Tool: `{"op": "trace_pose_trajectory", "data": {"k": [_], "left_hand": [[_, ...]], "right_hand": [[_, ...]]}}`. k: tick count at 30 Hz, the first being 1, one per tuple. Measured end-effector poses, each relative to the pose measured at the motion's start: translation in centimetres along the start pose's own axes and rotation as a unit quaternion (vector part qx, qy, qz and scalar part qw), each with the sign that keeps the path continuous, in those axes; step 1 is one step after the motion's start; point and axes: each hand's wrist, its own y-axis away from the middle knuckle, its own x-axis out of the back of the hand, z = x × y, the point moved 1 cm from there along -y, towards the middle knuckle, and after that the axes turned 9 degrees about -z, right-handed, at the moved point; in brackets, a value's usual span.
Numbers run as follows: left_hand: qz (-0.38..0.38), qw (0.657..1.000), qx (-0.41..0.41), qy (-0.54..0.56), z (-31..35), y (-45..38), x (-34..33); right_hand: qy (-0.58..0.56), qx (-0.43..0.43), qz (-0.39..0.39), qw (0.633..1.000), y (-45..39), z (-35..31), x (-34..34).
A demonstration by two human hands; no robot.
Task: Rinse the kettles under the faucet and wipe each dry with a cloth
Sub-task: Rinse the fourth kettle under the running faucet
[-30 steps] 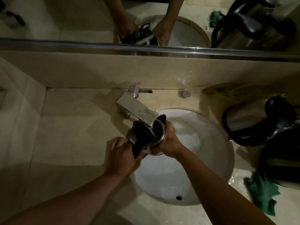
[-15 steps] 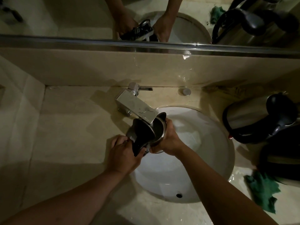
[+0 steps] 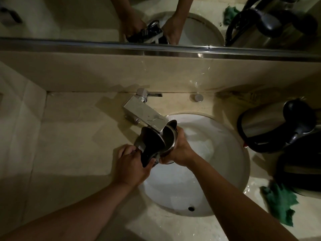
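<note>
Because the kettle (image 3: 159, 141) had to take water, you held it over the left of the sink (image 3: 225, 136) with its open mouth under the faucet (image 3: 145, 115), left hand (image 3: 130, 164) fingers curled round the handle, right hand (image 3: 178, 150) fingers wrapped round the body.

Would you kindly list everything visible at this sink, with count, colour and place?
held kettle: one, steel with black lid open, under the faucet spout
faucet: one, chrome, behind the basin
basin: one, white, set in the counter
spare kettles: two, steel and black, right of the basin
cloth: one, green, near right counter
counter: one, beige stone
mirror: one, along the top
left hand: grips the held kettle's handle
right hand: holds its body
</note>
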Motion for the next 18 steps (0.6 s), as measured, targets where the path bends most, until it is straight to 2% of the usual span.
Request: {"op": "trace_pose_trajectory", "data": {"k": [18], "left_hand": [[0.023,1.000,-0.002,0.000,-0.02,0.03,-0.27]], "right_hand": [[0.010,0.006,0.001,1.000,-0.23,0.24,0.24]]}}
